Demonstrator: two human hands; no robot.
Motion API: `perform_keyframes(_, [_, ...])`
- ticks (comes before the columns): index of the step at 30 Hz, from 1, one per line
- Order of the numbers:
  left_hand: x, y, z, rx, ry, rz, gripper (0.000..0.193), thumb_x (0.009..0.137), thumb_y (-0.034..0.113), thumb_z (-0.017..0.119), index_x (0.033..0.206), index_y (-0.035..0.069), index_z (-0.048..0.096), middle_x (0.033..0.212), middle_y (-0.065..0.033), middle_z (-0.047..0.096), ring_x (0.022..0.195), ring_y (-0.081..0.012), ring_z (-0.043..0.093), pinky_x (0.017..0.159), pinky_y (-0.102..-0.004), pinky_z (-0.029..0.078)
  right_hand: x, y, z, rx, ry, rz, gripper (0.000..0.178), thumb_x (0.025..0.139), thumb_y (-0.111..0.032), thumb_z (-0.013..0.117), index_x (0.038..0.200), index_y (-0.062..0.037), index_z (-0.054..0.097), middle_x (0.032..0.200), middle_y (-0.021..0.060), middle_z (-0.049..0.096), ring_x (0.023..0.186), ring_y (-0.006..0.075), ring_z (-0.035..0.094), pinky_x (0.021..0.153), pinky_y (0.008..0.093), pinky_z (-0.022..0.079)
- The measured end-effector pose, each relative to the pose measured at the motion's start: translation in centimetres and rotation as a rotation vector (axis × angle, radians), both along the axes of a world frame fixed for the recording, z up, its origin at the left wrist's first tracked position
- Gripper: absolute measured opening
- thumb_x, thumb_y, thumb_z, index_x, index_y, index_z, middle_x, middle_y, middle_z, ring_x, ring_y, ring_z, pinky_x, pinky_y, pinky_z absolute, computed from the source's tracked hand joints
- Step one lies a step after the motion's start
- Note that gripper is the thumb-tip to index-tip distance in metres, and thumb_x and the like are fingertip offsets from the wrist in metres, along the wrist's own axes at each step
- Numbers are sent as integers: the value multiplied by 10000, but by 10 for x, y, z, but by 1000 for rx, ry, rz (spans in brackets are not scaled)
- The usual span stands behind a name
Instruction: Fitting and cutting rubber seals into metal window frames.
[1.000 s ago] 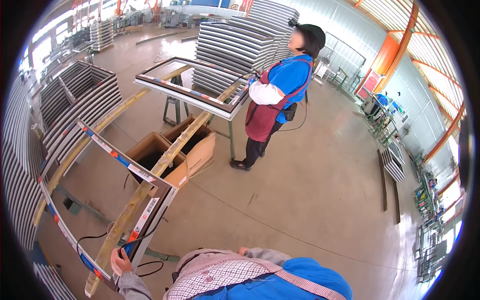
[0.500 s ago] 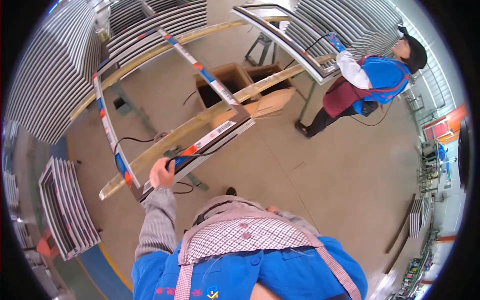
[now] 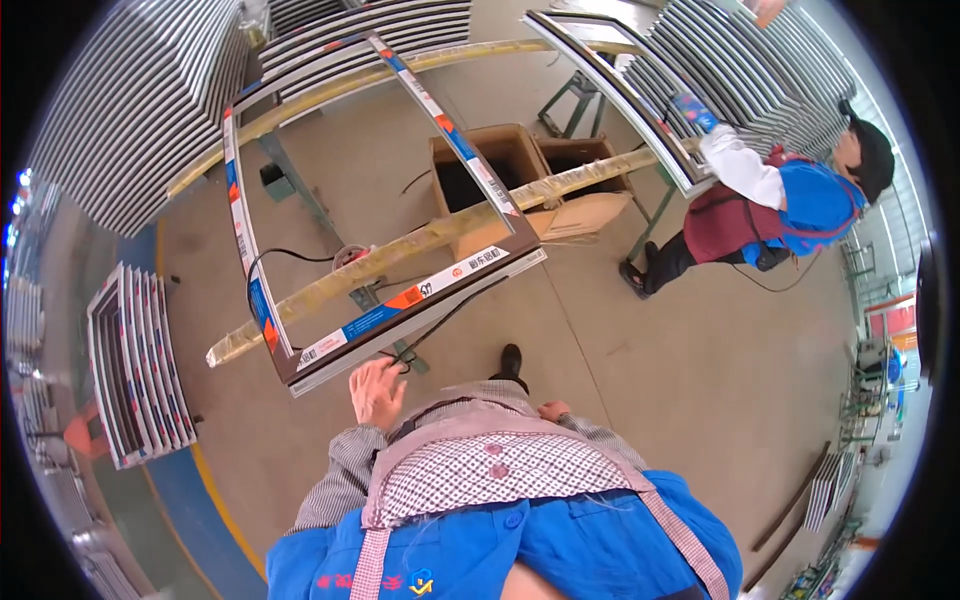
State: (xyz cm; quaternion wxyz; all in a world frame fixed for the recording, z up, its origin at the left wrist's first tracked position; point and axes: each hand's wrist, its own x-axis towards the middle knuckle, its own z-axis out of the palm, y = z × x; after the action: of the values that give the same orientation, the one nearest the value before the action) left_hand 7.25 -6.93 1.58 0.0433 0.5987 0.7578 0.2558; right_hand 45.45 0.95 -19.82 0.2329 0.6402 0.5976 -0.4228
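My left hand [image 3: 378,393] is just below the near edge of a rectangular frame [image 3: 440,289], its fingers apart. A thin black cord [image 3: 447,318] hangs beside the fingertips; whether they touch it I cannot tell. The dark-edged frame, with white, blue and orange tape on its sides, lies across two wrapped rails [image 3: 400,245]. More of the cord loops through its opening on the left. My right hand [image 3: 553,410] is low beside the apron [image 3: 470,470], partly covered by it, its fingers too small to read.
Open cardboard boxes [image 3: 487,155] stand beyond the frame. At the right, a co-worker [image 3: 790,195] bends by another frame [image 3: 615,95]. Stacked frames [image 3: 140,110] rise at the back left; more [image 3: 140,365] stand on the left floor. A trestle leg [image 3: 295,185] stands under the rails.
My left hand has left the frame's near bar and come down toward me. The cord that lay across the bar now hangs below its edge. The co-worker's arm has shifted slightly.
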Motion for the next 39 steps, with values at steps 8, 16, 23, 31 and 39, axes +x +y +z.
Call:
perform_keyframes(8, [47,49,-22,-67,-249,67,139,682,157,634,755,65,560,810,-70,541,812,-254,503,710,-352,406,32,132,-6,1,37,12,314,797,-345,465,883,-109,653,776,14,655,775,188,609,747,302,460])
perform_keyframes(16, [105,121,-17,135,-345,93,109,742,128,562,687,41,526,691,-95,528,696,-293,507,634,-374,400,28,265,32,242,678,-440,222,785,-183,500,808,25,573,647,83,589,547,155,520,498,288,420])
perform_keyframes(23, [73,126,30,135,-391,322,105,783,121,539,788,35,600,814,-106,598,790,-280,548,730,-353,431,-89,310,189,669,867,-141,310,832,-178,516,1073,15,481,919,92,568,792,155,536,712,271,432])
perform_keyframes(31, [-132,176,0,-145,-305,518,195,739,162,592,900,51,591,915,-106,596,859,-267,557,768,-344,437,-248,315,226,964,810,379,530,749,-144,607,1201,2,371,1191,176,396,1105,333,377,946,365,311])
perform_keyframes(39, [-195,291,-127,-871,-650,377,346,783,343,524,957,52,597,989,-119,602,904,-240,578,797,-352,444,-278,315,223,1049,406,592,702,707,-222,644,1274,-25,281,1317,165,254,1229,333,230,1008,403,217])
